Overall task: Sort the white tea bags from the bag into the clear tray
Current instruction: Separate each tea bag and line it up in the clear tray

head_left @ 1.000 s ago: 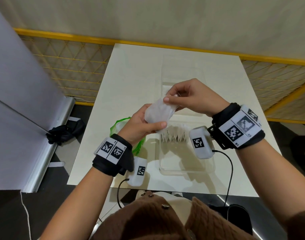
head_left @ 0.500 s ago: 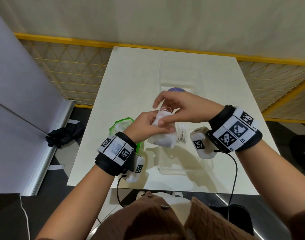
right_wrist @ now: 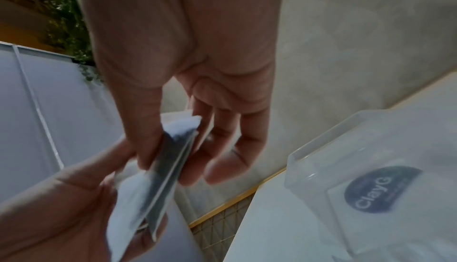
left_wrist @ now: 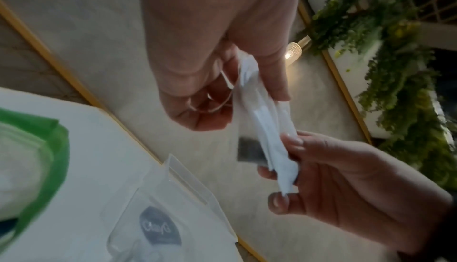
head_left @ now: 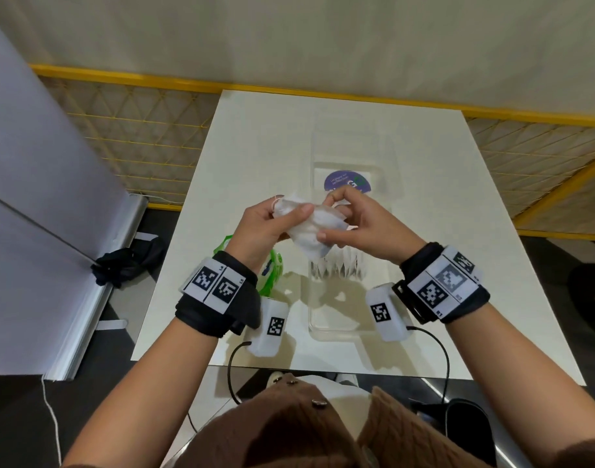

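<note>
1. Head view: the left hand (head_left: pixel 265 224) and right hand (head_left: pixel 363 228) both grip a small stack of white tea bags (head_left: pixel 309 228), held above the clear tray (head_left: pixel 336 329) on the bench (head_left: pixel 255 136).
2. Some bags already stand in the tray.
3. Risk: the loose stack could fan apart and slip onto the bench beside the green bag (head_left: pixel 272 275).
4. A dangling string may snag fingers.

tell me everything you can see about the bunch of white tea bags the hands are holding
The bunch of tea bags is a small stack of flat white sachets of thin, papery material, with dark contents showing through in the wrist views. It is held in the air above the clear tray, lying slantwise. The left hand grips its far end, where thin strings loop out; the right hand pinches the other end between thumb and fingers. Nothing else touches it.
</note>
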`<state>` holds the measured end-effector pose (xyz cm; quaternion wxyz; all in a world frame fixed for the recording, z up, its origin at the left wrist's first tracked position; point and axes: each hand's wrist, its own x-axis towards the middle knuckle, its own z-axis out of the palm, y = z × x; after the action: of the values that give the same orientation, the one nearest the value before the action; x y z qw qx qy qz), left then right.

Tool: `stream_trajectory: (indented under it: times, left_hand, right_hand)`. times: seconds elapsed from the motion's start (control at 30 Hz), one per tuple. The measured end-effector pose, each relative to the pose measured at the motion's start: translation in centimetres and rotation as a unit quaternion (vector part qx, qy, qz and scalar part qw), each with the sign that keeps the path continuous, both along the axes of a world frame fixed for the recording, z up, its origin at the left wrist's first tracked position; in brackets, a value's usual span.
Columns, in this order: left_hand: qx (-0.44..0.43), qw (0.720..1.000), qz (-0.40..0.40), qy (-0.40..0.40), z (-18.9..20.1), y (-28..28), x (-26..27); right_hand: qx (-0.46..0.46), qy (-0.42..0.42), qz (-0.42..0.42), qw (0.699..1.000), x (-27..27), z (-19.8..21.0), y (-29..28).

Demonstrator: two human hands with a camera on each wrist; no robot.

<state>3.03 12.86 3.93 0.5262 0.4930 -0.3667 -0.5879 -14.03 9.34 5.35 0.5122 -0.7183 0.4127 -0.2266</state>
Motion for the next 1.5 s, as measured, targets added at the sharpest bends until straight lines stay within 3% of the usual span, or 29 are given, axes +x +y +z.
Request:
stream_trajectory:
  times: [0.13, 0.43, 0.6, 1.03, 1.17, 1.27, 1.5]
  left_hand:
    - [-0.027, 0.995, -0.015, -0.093, 0.3, 0.1, -0.4]
    - [-0.061, 0.982, -0.066, -0.163, 1.2, -0.5, 0.1]
    - [-0.046, 0.983, -0.063, -0.169, 1.3, -0.3, -0.3]
    - [-0.012, 0.996, 0.003, -0.089, 2.0, -0.4, -0.8]
    - [-0.021, 0.996, 0.026, -0.079, 1.9, -0.5, -0.8]
    - [-0.001, 0.998, 0.027, -0.06, 1.5, -0.5, -0.7]
    - [0.013, 0.999, 0.025, -0.041, 1.3, -0.3, -0.3]
  right_hand:
    - [-0.006, 0.077, 0.028, 0.997, 0.6, 0.2, 0.1]
    - [-0.026, 0.188, 0.08, 0.979, 0.8, -0.4, 0.3]
    - [-0.02, 0.168, 0.083, 0.982, 1.4, -0.7, 0.4]
    - [0.034, 0.081, 0.018, 0.996, 2.2, -0.7, 0.7]
    - [0.032, 0.093, 0.005, 0.995, 2.2, -0.7, 0.7]
    - [0.03, 0.106, 0.01, 0.994, 1.7, -0.4, 0.5]
    - [0.033, 0.047, 0.006, 0.998, 1.0, -0.3, 0.6]
